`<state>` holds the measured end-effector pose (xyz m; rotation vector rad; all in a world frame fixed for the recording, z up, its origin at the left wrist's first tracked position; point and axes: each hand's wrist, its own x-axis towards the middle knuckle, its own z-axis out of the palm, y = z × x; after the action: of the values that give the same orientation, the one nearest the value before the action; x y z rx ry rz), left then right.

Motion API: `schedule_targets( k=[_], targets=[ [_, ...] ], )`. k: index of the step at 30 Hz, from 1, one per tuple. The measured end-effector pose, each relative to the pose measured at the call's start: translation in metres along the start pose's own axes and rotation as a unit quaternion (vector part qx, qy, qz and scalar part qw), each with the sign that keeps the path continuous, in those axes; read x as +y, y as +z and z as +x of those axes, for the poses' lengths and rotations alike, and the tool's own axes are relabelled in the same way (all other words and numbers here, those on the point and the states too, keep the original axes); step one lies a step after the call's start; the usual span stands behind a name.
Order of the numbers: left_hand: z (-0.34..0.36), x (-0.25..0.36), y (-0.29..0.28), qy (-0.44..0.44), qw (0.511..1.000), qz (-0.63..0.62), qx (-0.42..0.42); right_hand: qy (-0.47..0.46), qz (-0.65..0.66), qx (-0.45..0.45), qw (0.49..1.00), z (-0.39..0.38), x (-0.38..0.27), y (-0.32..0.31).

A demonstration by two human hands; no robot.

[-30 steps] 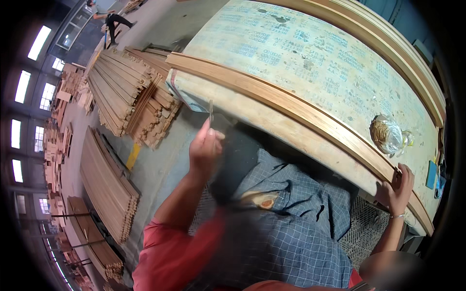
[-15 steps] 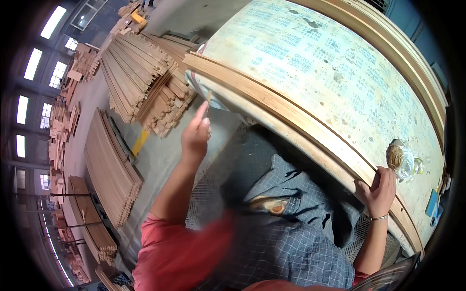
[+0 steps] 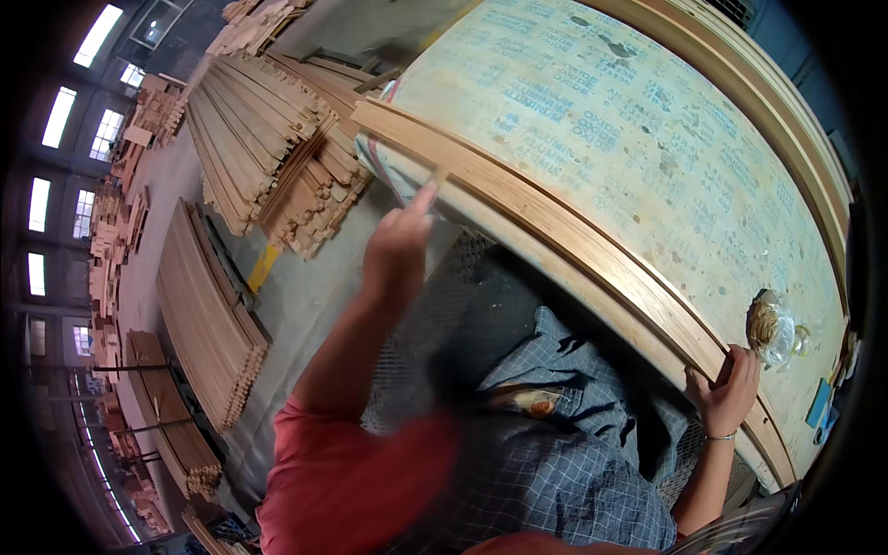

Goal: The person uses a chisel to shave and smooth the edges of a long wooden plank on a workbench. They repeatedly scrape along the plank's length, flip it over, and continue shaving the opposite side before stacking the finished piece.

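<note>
My left hand (image 3: 400,242) is closed, its forefinger stretched along a small, flat, tan stick (image 3: 441,173). The stick's tip is at the near side of a long wooden strip (image 3: 546,220), by its far-left part; blur hides whether they touch. This grooved strip lies along the near edge of the covered table (image 3: 592,120). Farther right, my right hand (image 3: 729,396) grips the same strip, fingers over the top and thumb on the near side. Just beyond those fingers sits a tan lump in clear plastic (image 3: 770,328).
More long wooden strips (image 3: 777,120) line the table's far edge. A blue item (image 3: 820,403) lies at the right end. Stacks of wooden boards (image 3: 254,129) stand on the floor to the left, with another low stack (image 3: 208,314) nearer. Dark checked cloth (image 3: 555,462) covers my lap.
My left hand has moved right and slightly down, bringing the stick from beside the table's corner to the wooden strip. My right hand keeps its grip on the strip.
</note>
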<state>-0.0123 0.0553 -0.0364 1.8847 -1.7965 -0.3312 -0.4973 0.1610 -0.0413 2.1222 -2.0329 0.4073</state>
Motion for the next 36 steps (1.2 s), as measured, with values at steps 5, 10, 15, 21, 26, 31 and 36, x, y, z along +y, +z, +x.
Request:
schedule_targets(
  k=[5,10,15,21,26,31,36],
  targets=[
    [0.011,0.016,0.006,0.04,0.998,0.031,0.044,-0.008,-0.01,0.005,1.0,0.002,-0.005,-0.003],
    [0.038,0.006,0.022,0.077,0.992,0.038,0.096,0.001,-0.01,0.005,1.0,0.003,-0.006,-0.003],
    [0.034,-0.002,0.033,0.074,0.99,-0.006,0.117,0.018,-0.011,-0.003,1.0,0.003,-0.009,-0.002],
    [0.035,-0.022,0.027,-0.05,0.971,-0.183,0.142,0.008,-0.008,-0.001,1.0,0.001,-0.006,-0.002],
    [0.048,-0.039,0.025,0.003,0.975,-0.115,0.191,-0.004,-0.012,0.01,1.0,0.002,-0.006,-0.002],
    [0.062,-0.045,0.036,0.087,0.965,0.066,0.24,0.011,-0.01,-0.001,1.0,0.0,-0.003,0.0],
    [0.048,-0.053,0.042,0.071,0.964,0.109,0.233,-0.008,-0.011,0.009,1.0,-0.001,-0.001,0.001]
  ],
)
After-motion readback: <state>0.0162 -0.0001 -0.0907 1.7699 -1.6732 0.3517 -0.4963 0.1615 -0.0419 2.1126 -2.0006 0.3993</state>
